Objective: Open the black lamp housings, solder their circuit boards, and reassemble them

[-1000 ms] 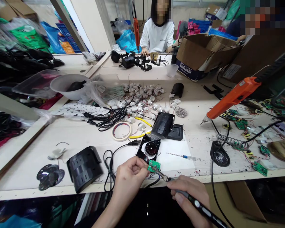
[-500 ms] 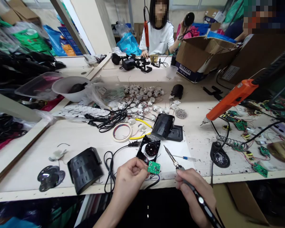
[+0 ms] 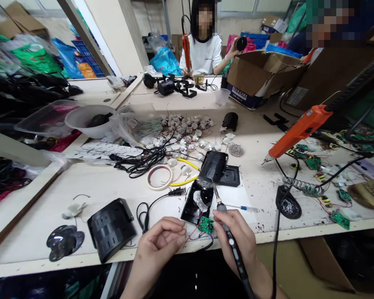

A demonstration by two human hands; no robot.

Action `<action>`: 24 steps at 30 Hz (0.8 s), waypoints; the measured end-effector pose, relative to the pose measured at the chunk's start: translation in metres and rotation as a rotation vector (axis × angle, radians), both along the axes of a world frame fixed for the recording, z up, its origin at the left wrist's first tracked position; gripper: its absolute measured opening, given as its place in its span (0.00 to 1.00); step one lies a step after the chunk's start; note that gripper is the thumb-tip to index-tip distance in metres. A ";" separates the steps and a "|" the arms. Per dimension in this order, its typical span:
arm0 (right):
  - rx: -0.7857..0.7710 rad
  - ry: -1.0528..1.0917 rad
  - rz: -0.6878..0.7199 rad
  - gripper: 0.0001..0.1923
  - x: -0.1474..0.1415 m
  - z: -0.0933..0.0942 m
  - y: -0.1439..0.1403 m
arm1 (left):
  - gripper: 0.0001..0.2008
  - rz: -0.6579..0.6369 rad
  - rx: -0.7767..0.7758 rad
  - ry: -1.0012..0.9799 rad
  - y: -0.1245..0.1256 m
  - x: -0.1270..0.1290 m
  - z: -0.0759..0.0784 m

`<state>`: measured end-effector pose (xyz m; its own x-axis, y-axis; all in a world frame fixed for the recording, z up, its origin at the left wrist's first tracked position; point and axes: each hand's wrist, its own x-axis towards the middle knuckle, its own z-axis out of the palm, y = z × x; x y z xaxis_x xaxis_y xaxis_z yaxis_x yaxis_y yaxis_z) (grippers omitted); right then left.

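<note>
Right hand point(image 3: 237, 241): fingers closed around a soldering iron point(image 3: 227, 232), held like a pen, tip raised and pointing away toward the black housing point(image 3: 198, 201); thumb and forefinger touch the edge of the green board point(image 3: 205, 224). Left hand point(image 3: 162, 245): fingers loosely curled, holding nothing, just left of the board, not touching it. Board: small, green, lying at the near edge of the worktop point(image 3: 112, 182), on the white sheet point(image 3: 233, 199), joined by thin red and blue wires to the housing just behind it. Housing: open, black, tilted, a round part inside. Behind it: a black cover point(image 3: 213, 166) on a flat black plate point(image 3: 230, 175). Right of the sheet: small screwdriver point(image 3: 241, 206), black round stand point(image 3: 288, 202), orange glue gun point(image 3: 296, 133) hanging over scattered green boards. Left: tape roll point(image 3: 159, 176), black cable bundle point(image 3: 143, 158), ribbed black shell point(image 3: 112, 228), dark discs point(image 3: 62, 242). Far end: another person in a white shirt point(image 3: 202, 52) seated at the worktop, holding up a black round object.
</note>
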<state>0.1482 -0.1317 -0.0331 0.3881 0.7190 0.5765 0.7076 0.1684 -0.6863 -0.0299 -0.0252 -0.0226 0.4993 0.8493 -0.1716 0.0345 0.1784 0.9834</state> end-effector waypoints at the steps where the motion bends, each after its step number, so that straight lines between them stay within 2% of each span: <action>1: 0.000 -0.008 -0.012 0.16 -0.001 -0.001 0.001 | 0.05 0.002 -0.006 -0.001 0.000 -0.002 -0.004; 3: 0.004 -0.017 -0.034 0.16 -0.002 -0.003 0.001 | 0.03 -0.016 0.111 0.043 0.000 -0.004 -0.011; 5: 0.003 -0.010 -0.045 0.17 -0.002 -0.005 0.002 | 0.04 -0.049 0.377 0.136 -0.003 -0.005 -0.016; 8: -0.007 0.009 -0.036 0.17 -0.003 -0.007 0.001 | 0.14 -0.088 0.786 0.213 -0.007 -0.003 -0.016; 10: -0.004 0.020 -0.012 0.18 -0.004 -0.007 0.002 | 0.20 -0.167 0.937 0.182 -0.007 -0.001 -0.012; 12: 0.015 0.034 0.016 0.19 -0.006 -0.006 0.002 | 0.19 -0.264 0.996 0.139 -0.006 0.002 -0.006; 14: 0.045 0.041 0.038 0.20 -0.007 -0.005 0.001 | 0.16 -0.300 0.980 0.101 -0.003 0.006 0.001; 17: 0.083 0.031 0.047 0.20 -0.008 -0.001 0.000 | 0.11 -0.249 0.842 0.043 0.001 0.013 0.013; 22: 0.106 0.037 0.008 0.20 -0.002 0.004 -0.003 | 0.08 -0.054 0.363 0.068 0.011 0.024 0.026; 24: 0.099 0.041 0.002 0.20 0.000 0.005 -0.004 | 0.09 -0.001 0.251 0.129 0.017 0.025 0.027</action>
<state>0.1480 -0.1360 -0.0278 0.4116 0.6601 0.6284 0.6791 0.2378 -0.6945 -0.0047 -0.0078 0.0044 0.4880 0.8726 -0.0184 0.1623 -0.0700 0.9843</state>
